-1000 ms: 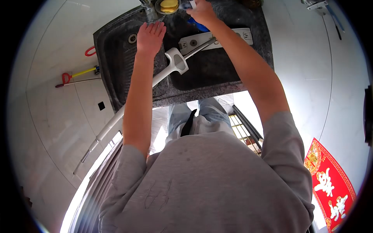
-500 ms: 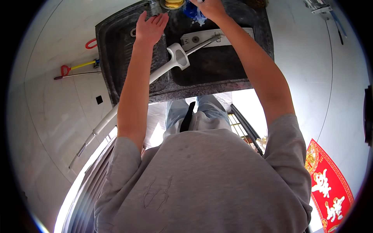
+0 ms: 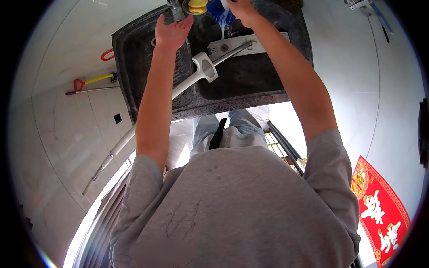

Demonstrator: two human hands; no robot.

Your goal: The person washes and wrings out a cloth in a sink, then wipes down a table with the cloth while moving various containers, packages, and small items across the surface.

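Observation:
At the tap (image 3: 173,5), my left hand (image 3: 173,33) is held palm up with its fingers apart and nothing in it. Water seems to run beside its fingers. My right hand (image 3: 243,12) is closed around a white part at the top edge, apparently the handle of a blue brush (image 3: 220,12). Whitish water or foam trails down from the blue bristles. Below my hands, a long white pole with a frame-like head (image 3: 204,67) lies across the dark stone sink (image 3: 187,108). Its metal end rests on a pale grey strip (image 3: 237,46) in the basin.
A dish with yellow sponges (image 3: 196,5) sits behind the sink by the tap. To the left, a yellow-shafted tool with a red handle (image 3: 96,79) leans near a red loop (image 3: 107,55). A red banner (image 3: 382,214) hangs at the lower right.
The blue brush has shifted slightly, and a whitish stream now hangs lower from it. My left hand stays by the tap, palm up. The whole view has moved a little.

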